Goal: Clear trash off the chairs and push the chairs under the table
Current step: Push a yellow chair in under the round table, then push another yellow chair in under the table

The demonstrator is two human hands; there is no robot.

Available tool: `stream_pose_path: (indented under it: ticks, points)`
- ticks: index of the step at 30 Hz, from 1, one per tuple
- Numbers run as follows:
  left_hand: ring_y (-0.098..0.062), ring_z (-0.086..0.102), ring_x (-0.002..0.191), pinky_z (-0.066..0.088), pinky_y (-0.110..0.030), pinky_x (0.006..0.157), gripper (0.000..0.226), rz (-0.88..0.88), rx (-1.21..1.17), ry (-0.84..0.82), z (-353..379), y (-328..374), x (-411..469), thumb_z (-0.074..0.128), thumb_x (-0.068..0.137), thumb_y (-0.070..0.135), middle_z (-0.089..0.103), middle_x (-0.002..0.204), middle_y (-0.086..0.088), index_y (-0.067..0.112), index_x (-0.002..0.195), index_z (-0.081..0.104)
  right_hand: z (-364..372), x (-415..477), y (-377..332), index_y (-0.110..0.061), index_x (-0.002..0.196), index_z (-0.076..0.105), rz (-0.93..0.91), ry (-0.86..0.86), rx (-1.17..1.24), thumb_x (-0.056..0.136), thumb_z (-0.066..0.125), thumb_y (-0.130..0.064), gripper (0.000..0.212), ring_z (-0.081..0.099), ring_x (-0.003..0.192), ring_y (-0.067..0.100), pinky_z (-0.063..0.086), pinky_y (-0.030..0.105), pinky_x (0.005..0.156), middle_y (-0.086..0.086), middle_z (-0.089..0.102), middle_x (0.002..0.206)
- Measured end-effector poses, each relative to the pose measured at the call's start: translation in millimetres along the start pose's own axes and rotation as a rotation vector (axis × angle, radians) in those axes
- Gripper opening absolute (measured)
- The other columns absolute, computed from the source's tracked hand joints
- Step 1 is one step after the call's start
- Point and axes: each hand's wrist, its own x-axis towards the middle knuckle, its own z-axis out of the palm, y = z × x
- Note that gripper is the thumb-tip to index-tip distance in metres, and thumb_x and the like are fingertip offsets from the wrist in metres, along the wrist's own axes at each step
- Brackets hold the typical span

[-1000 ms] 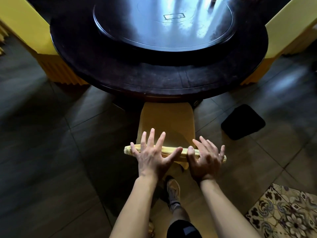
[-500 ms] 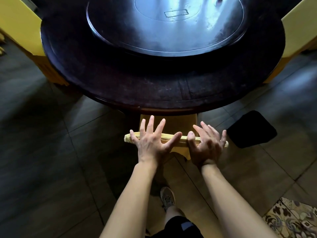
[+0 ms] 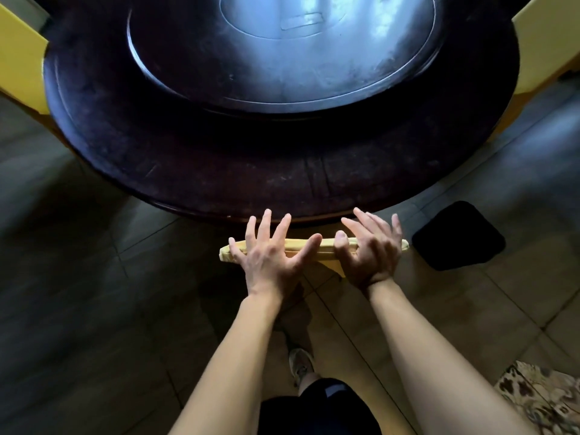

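chair (image 3: 298, 244) back lying left-right, facing table (image 3: 282, 171), left hand (image 3: 266, 259), right hand (image 3: 370, 252) flat

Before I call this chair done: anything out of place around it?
One thing: a dark square pad lies loose on the floor right of the chair, just off the table edge. Whether it is trash or a fallen cushion, I cannot tell.

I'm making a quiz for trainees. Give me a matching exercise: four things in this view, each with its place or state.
Things: 1 nearest chair; 2 black pad; 3 patterned rug; 4 turntable.
Places: A atop the table; B floor, right of that chair; C bottom right corner; D pressed by the left hand and right hand.
Pairs: 1-D; 2-B; 3-C; 4-A.
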Motion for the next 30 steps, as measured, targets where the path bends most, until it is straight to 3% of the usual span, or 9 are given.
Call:
stream_pose_path:
  ticks: [4,8,11,14,21,30]
  points:
    - [-0.026,0.011,0.155,0.0,-0.069,0.116,0.104,-0.001,0.011,-0.05,-5.0,2.0,-1.6,0.006,0.071,0.096,0.023,0.166,0.0,0.038,0.151,0.039,-9.4,3.4,0.2,-0.022,0.115,0.077,-0.029,-0.162,-0.018,0.085,0.03,-0.059,0.067,0.053,0.132,0.024,0.015,0.051,0.122,0.006,0.065,0.138]
    - [-0.025,0.009,0.155,0.001,-0.066,0.119,0.086,-0.003,0.006,-0.132,-10.9,10.9,-6.4,0.015,0.085,0.084,0.022,0.167,0.0,0.035,0.152,0.037,-18.1,7.9,-17.2,-0.024,0.126,0.071,0.024,-0.269,-0.008,0.083,0.023,-0.066,0.077,0.046,0.139,0.022,0.011,0.047,0.123,0.005,0.058,0.146]
    - [-0.021,0.01,0.155,0.002,-0.059,0.122,0.063,0.009,-0.086,-0.157,-15.5,14.5,-8.8,0.021,0.101,0.064,0.023,0.166,-0.001,0.032,0.152,0.037,-19.6,14.5,-46.0,-0.024,0.135,0.063,0.019,-0.32,0.01,0.085,0.03,-0.064,0.072,0.042,0.142,0.02,0.01,0.048,0.124,0.004,0.054,0.15]
    - [-0.022,0.011,0.155,0.007,-0.055,0.123,0.059,-0.03,-0.15,-0.11,-30.3,-4.5,-4.2,0.023,0.104,0.056,0.025,0.166,-0.003,0.027,0.153,0.037,-17.0,28.6,-78.1,-0.021,0.143,0.056,-0.034,-0.368,0.019,0.089,0.038,-0.06,0.069,0.039,0.145,0.022,0.009,0.05,0.125,0.007,0.049,0.154]
    - [-0.025,0.0,0.156,-0.002,-0.056,0.123,0.066,-0.154,-0.03,-0.076,-92.2,-106.4,10.8,0.02,0.102,0.061,0.013,0.169,-0.004,0.026,0.158,0.024,14.3,38.9,-162.7,-0.025,0.154,0.038,-0.151,-0.503,-0.15,0.097,0.036,-0.062,0.068,0.025,0.152,0.027,-0.001,0.056,0.123,0.01,0.034,0.163]
    - [-0.028,-0.014,0.155,-0.01,-0.06,0.122,0.07,-0.318,0.088,0.013,-209.1,-300.7,53.9,0.013,0.1,0.066,-0.008,0.17,0.0,0.032,0.16,0.0,106.2,29.9,-379.4,-0.024,0.159,0.024,-0.35,-0.552,-0.155,0.097,0.032,-0.066,0.075,0.018,0.154,0.026,-0.003,0.055,0.123,0.011,0.024,0.166]
